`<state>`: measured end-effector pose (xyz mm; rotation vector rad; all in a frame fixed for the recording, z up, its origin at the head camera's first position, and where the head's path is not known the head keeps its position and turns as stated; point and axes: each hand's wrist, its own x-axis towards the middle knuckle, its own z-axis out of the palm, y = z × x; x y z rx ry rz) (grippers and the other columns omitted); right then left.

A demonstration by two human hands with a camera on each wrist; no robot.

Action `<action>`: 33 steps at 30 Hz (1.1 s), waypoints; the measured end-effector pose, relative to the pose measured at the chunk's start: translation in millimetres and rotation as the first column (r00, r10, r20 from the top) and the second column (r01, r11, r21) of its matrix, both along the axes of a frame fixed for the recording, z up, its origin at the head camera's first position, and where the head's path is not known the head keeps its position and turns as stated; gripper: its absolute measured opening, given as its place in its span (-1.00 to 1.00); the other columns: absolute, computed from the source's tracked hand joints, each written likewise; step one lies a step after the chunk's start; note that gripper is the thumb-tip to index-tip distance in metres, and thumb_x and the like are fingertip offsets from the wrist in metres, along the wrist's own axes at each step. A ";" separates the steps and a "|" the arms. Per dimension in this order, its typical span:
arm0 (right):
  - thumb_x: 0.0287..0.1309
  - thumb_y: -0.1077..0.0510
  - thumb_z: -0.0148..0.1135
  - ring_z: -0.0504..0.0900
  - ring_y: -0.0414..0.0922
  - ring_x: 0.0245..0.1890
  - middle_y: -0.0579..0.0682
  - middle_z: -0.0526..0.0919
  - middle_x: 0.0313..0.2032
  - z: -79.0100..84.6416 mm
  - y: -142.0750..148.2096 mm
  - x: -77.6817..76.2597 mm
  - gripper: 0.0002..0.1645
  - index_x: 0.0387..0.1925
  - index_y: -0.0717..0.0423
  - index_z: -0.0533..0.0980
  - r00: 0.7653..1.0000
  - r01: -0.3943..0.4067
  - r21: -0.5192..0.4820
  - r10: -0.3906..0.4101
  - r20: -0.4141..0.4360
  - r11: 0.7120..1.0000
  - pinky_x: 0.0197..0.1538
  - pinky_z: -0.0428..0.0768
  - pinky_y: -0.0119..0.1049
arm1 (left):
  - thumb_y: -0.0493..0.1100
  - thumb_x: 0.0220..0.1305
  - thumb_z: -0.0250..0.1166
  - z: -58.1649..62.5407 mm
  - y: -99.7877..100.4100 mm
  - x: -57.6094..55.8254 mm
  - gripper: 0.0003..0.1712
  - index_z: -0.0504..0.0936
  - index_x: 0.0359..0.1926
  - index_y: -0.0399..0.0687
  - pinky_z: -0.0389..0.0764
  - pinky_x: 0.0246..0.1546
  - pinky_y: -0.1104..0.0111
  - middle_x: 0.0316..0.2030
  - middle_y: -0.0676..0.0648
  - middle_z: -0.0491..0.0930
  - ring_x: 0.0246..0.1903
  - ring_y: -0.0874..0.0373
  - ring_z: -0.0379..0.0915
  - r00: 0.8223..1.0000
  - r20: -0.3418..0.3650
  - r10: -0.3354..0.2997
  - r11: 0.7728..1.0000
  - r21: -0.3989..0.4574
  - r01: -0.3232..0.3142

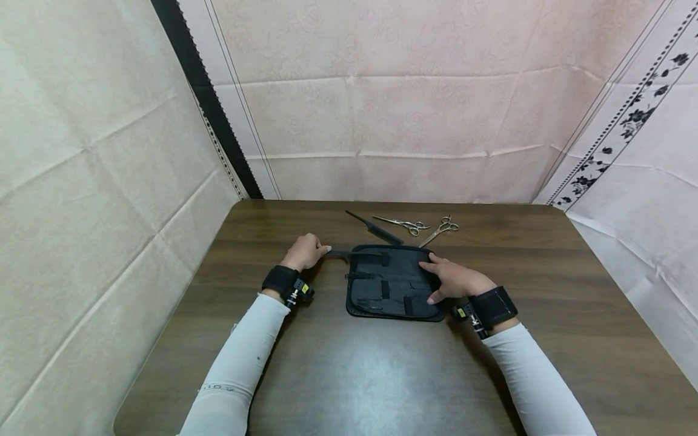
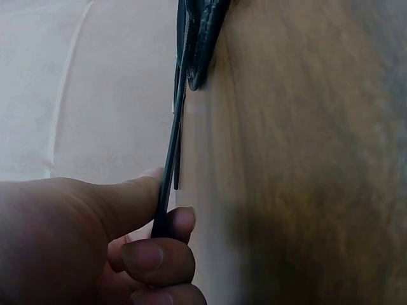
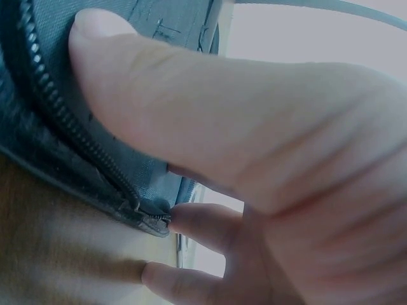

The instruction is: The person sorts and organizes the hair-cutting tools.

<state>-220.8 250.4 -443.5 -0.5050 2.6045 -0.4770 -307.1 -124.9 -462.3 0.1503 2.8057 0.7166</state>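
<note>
A black zippered case [image 1: 395,290] lies unzipped on the table, its inside with elastic loops facing up. My left hand [image 1: 307,251] pinches the end of a thin black comb [image 2: 170,159] between thumb and fingers. The comb's other end reaches over the case's upper left part, by a loop. My right hand [image 1: 460,280] rests on the case's right edge with fingers spread. In the right wrist view its thumb [image 3: 127,76] lies on the inner lining, and the fingers touch the corner by the zipper [image 3: 82,133].
Behind the case lie another black comb [image 1: 382,232] with a long thin handle and two pairs of metal scissors, one to the left [image 1: 403,224] and one to the right [image 1: 440,230]. The wooden table [image 1: 349,375] ends at a cloth backdrop [image 1: 414,121].
</note>
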 end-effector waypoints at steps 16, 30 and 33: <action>0.11 0.01 0.57 -0.02 0.43 0.58 0.38 -0.09 0.62 0.0 1.1 -0.1 0.15 0.60 0.17 0.16 1.000 -0.010 -0.017 0.010 0.002 1.000 0.48 0.19 0.37 | 0.09 0.57 0.17 3.1 0.1 4.2 -0.35 0.36 -0.72 -0.01 0.31 -0.22 0.19 -0.74 0.07 0.21 -0.64 0.13 0.22 0.999 -0.046 -0.025 1.000 -0.009 0.024; 0.12 0.00 0.57 -0.02 0.42 0.58 0.38 -0.09 0.62 -1.1 1.3 0.2 0.15 0.60 0.16 0.16 1.000 -0.009 -0.014 0.009 -0.002 1.000 0.48 0.19 0.37 | 0.09 0.58 0.16 2.6 1.8 4.6 -0.33 0.36 -0.74 -0.03 0.31 -0.23 0.20 -0.75 0.06 0.20 -0.66 0.12 0.21 0.999 -0.044 -0.015 1.000 -0.010 0.015; 0.12 0.01 0.57 -0.02 0.42 0.58 0.38 -0.09 0.62 -1.0 1.1 0.6 0.15 0.60 0.16 0.16 1.000 -0.007 -0.015 0.007 -0.002 1.000 0.48 0.19 0.37 | 0.09 0.57 0.17 2.5 2.3 5.0 -0.34 0.38 -0.73 -0.03 0.30 -0.25 0.21 -0.75 0.06 0.22 -0.65 0.12 0.23 0.999 -0.047 -0.014 1.000 -0.009 0.014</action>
